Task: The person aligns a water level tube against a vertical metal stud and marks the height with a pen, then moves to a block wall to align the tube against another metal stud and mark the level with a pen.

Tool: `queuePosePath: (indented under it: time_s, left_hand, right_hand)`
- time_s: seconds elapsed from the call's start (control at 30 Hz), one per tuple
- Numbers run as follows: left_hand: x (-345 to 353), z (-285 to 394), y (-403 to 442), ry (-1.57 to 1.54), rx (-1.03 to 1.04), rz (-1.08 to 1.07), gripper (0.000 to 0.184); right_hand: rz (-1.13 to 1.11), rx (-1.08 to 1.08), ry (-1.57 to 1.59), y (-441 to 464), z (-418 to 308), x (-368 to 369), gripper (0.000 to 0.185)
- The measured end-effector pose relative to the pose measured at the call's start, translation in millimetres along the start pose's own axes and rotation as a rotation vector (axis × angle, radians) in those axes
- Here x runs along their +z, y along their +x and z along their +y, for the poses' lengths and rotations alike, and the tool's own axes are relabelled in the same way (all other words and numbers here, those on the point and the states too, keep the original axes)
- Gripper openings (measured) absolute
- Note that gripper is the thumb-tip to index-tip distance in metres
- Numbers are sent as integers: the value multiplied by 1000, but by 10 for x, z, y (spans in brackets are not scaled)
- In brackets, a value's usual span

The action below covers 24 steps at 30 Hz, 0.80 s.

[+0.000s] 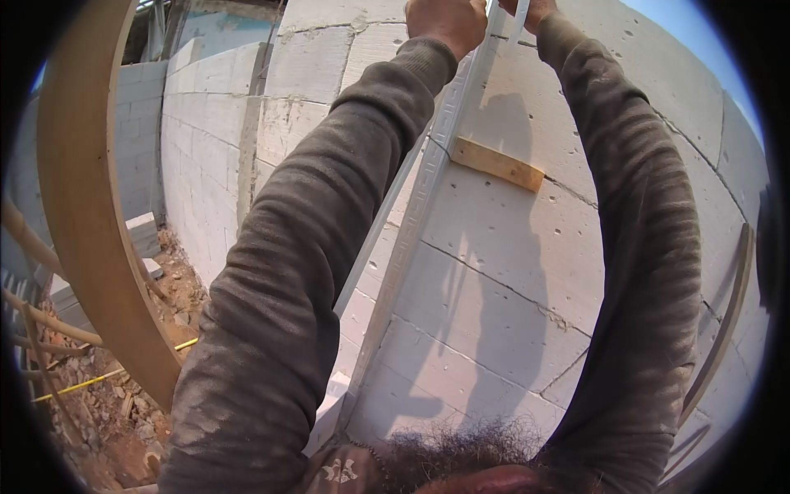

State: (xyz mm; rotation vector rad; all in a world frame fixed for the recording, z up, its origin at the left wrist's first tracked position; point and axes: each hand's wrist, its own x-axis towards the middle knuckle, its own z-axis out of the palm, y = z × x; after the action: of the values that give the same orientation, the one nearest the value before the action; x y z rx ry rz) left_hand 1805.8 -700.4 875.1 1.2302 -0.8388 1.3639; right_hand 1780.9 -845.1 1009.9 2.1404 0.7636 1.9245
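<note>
My left hand [448, 23], raised at the top edge of the view, is closed at the left edge of a long perforated metal profile [429, 177]. The profile runs upright along a wall of white blocks [502, 239]. Just right of it, my right hand [536, 11] is partly cut off by the top of the frame. Its fingers are closed about a thin pale strip [519, 23]; the strip's upper end is out of view. Both forearms wear dusty brown sleeves. A short wooden piece [498, 165] sticks out from the wall beside the profile.
At left stands a broad wooden board [86, 181], with round poles [49, 317] and a yellow line [86, 380] near it. Rubble [136, 420] covers the ground below. Another block wall [206, 148] rises behind. A curved-looking wooden strip [724, 329] is at right.
</note>
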Motion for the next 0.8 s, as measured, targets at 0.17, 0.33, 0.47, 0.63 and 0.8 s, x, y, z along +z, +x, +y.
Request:
queuePosePath:
  time_s: [0.17, 0.33, 0.47, 0.63, 0.8]
  left_hand:
    - [-204, 2, -574, 265, 103, 55, 34]
    - [-101, -139, -807, 159, 68, 153, 29]
    - [104, -254, -804, 34, 45, 272, 22]
    - [236, -291, -773, -231, -207, 207, 19]
    - [285, -322, -781, -550, -276, 163, 23]
  right_hand:
    - [-33, -253, -1037, 293, 538, 147, 18]
    - [70, -203, -1167, 457, 832, 130, 17]
    - [-11, -350, -1108, 412, 635, 85, 19]
    - [63, -346, -965, 397, 604, 114, 21]
    - [-129, -271, -1129, 304, 633, 1, 21]
